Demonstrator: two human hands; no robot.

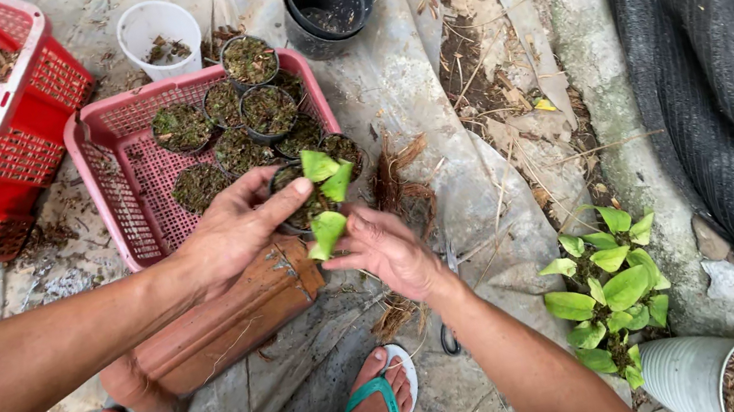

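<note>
Two hands met over a small black pot (301, 215). The left hand (228, 234) gripped its rim, thumb beside the cutting (324, 198). The right hand (388, 254) pinched the cutting's lowest leaf from below. Behind the grip stood a pink crate (108, 170) of filled pots (269, 110); beneath it lay a clay tile (228, 324).

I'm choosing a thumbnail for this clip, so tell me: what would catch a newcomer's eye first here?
First, the bright green cutting at the centre, held between the left hand and right hand over a small dark pot. Behind it, the pink crate with soil-filled pots draws the eye, beside a red crate of brown mulch at top left. At lower right, a leafy green plant stands out against the grey ground.
</note>
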